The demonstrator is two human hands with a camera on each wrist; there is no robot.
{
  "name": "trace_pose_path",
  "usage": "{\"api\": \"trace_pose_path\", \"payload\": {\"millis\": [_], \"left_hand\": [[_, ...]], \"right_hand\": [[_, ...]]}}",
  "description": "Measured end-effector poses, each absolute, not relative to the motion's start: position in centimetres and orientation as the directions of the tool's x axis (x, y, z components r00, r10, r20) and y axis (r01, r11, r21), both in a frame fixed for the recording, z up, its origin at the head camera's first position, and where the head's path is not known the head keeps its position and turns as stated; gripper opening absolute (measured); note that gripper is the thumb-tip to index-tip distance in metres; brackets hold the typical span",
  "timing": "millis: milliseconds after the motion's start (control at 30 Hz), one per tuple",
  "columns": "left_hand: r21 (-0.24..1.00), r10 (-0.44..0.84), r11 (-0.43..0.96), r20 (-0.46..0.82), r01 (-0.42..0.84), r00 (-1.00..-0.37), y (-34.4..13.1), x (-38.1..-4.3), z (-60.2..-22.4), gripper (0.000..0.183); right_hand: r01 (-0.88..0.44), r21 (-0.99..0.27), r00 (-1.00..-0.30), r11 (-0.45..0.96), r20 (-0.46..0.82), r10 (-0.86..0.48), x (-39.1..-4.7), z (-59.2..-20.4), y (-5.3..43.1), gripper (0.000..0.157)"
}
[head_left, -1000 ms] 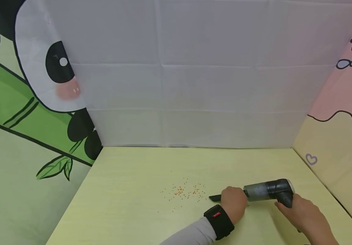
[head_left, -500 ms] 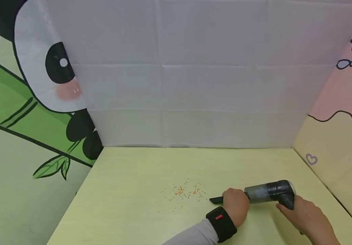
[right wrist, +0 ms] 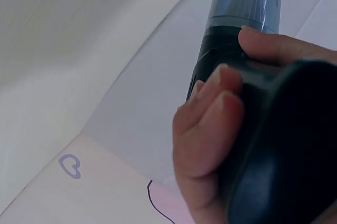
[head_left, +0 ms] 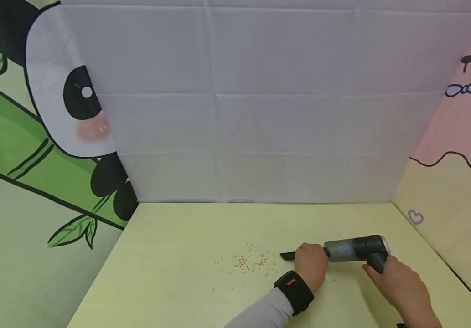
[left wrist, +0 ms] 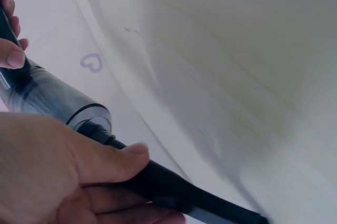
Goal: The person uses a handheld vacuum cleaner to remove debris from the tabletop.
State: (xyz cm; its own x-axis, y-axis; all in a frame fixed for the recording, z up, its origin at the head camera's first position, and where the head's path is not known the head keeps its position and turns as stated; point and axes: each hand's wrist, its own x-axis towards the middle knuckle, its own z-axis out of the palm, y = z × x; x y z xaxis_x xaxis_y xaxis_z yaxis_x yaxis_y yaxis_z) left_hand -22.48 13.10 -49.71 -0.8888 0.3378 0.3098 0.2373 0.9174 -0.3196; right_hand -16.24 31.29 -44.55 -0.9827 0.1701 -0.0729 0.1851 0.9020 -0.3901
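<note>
A handheld vacuum cleaner [head_left: 344, 250] with a clear grey dust cup and a black body is held above the right part of the table. My right hand [head_left: 403, 284] grips its black handle; in the right wrist view curled fingers [right wrist: 205, 134] wrap round that handle. At the front end, my left hand [head_left: 311, 266] holds the black crevice nozzle [left wrist: 174, 184], thumb on top and fingers beneath in the left wrist view. The slanted nozzle tip [head_left: 287, 256] points left. Just beyond it, small orange crumbs [head_left: 241, 262] lie scattered on the table.
The pale yellow table [head_left: 157, 273] meets a white sheet wall [head_left: 235, 114] at the back. A panda-printed panel [head_left: 71, 114] flanks it on the left, a pink and cream panel [head_left: 448, 191] on the right.
The vacuum cleaner and both hands rise slightly in the head view, while the table and walls shift a little downward. The grip of both hands stays the same.
</note>
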Motion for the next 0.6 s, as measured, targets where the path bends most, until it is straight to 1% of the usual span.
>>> {"api": "trace_pose_path", "payload": {"millis": [167,367,600], "left_hand": [[-0.320,0.342,0.918,0.340,0.234,-0.876,12.2,-22.8,-49.5,0.019],[-0.280,0.325,0.930,0.333,0.237,-0.885,11.7,-22.1,-48.9,0.016],[-0.274,0.353,0.922,0.312,0.272,-0.882,11.7,-21.3,-48.7,0.019]], "right_hand": [[0.179,-0.403,-0.984,0.898,-0.049,0.173,-16.8,-44.7,30.6,0.057],[0.179,-0.405,-0.984,0.896,-0.074,0.163,-16.8,-44.7,30.3,0.063],[0.178,-0.385,-0.983,0.906,-0.106,0.148,-16.3,-44.3,30.6,0.063]]}}
